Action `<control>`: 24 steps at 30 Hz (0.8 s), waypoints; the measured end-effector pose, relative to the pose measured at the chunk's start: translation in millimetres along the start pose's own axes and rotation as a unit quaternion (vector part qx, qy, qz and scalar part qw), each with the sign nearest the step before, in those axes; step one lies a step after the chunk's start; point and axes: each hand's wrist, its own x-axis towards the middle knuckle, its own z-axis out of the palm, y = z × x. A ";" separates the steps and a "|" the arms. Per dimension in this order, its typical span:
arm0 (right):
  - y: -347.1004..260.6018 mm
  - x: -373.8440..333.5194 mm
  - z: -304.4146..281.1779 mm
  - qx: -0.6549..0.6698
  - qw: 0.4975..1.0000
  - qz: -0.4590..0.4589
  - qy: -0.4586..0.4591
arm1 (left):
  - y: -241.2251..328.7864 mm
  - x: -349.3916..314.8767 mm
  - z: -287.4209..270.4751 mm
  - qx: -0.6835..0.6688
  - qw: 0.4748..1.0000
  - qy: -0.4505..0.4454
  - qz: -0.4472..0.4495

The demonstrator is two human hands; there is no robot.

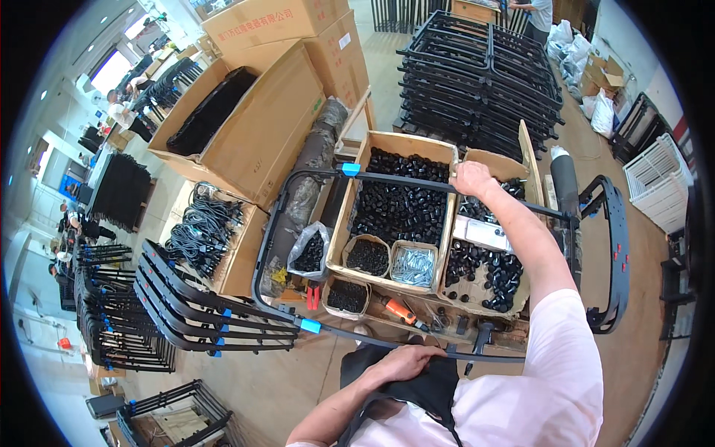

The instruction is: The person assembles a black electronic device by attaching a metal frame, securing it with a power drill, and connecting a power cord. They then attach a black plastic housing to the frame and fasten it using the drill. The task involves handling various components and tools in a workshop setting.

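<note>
A black tubular metal frame (402, 180) with blue tape pieces lies across the workbench, its near rail close to my body. My left hand (406, 363) is closed over that near rail. With arm stretched out, my right hand (474, 179) grips the far rail, above the divide between two parts boxes. Beneath the frame stands a box full of black plastic caps (402, 212). Smaller containers hold silver screws (413, 266) and small dark parts (367, 256). More black caps (500, 279) lie in the right box, around a white block (482, 232).
An orange tool (400, 308), red-handled pliers (313, 295) and a black-handled tool (484, 335) lie along the near bench. Frames (216, 313) lean at left beside coiled cables (202, 231). Stacked frames (477, 74) stand beyond, cartons (261, 127) back left, another frame (617, 253) right.
</note>
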 end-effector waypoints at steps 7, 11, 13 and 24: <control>-5.9 5.2 -7.5 0.042 0.998 0.033 -0.024 | 15.1 -6.0 -2.9 0.129 0.988 0.038 0.072; -9.3 -7.1 -25.3 0.051 0.997 0.016 -0.053 | -11.1 4.5 11.5 0.085 0.987 0.081 0.105; -8.0 -7.8 -33.8 0.027 0.995 0.007 -0.094 | -16.1 7.5 12.1 -0.003 0.982 0.133 0.137; 2.9 5.6 -6.6 -0.020 1.000 -0.001 -0.004 | -30.9 12.9 -0.1 0.142 0.968 0.114 0.172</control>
